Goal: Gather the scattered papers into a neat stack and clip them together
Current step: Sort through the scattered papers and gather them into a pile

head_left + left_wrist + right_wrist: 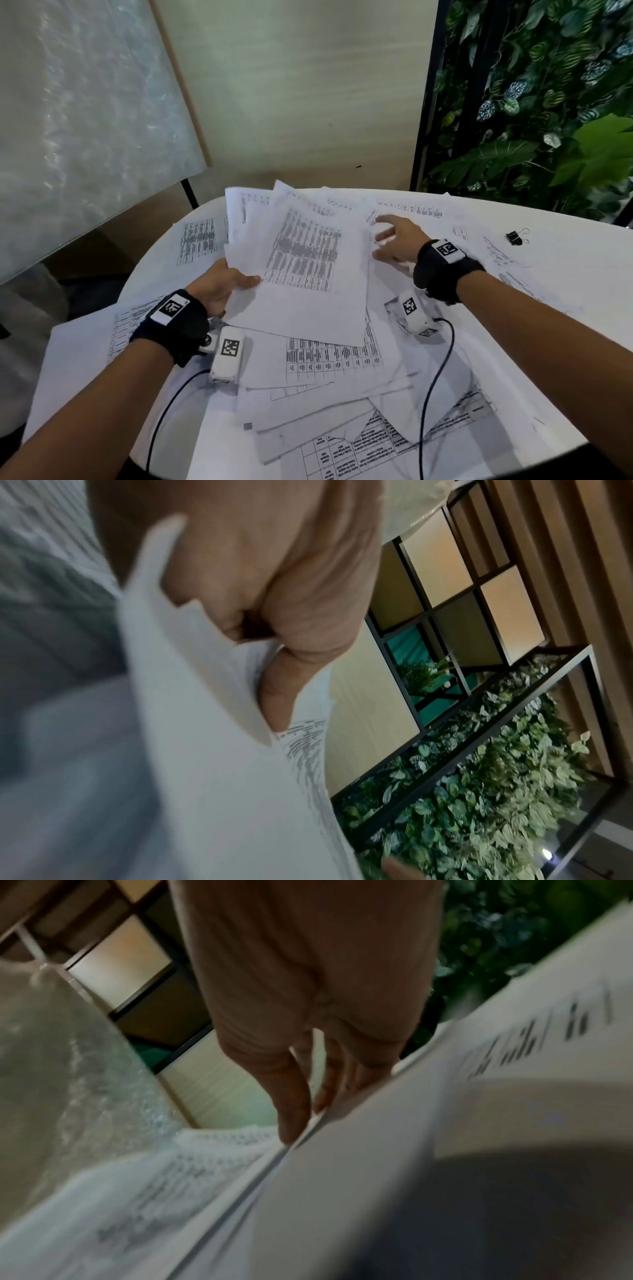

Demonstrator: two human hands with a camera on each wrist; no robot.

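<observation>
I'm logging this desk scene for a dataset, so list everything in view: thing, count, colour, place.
held papers: a fanned bunch, white with grey printed tables, raised over the table's middle
loose papers: many, too overlapped to count, white with printed tables, scattered across the table
binder clip: one, black with wire handles, far right of the table, apart from both hands
table: one, white, rounded
translucent panel: one, frosted, leaning at left
plant wall: one, green, behind a black frame at right
wrist cameras: two, white, on black straps
left hand: grips the bunch's left edge
right hand: fingers spread, at the bunch's right edge
</observation>
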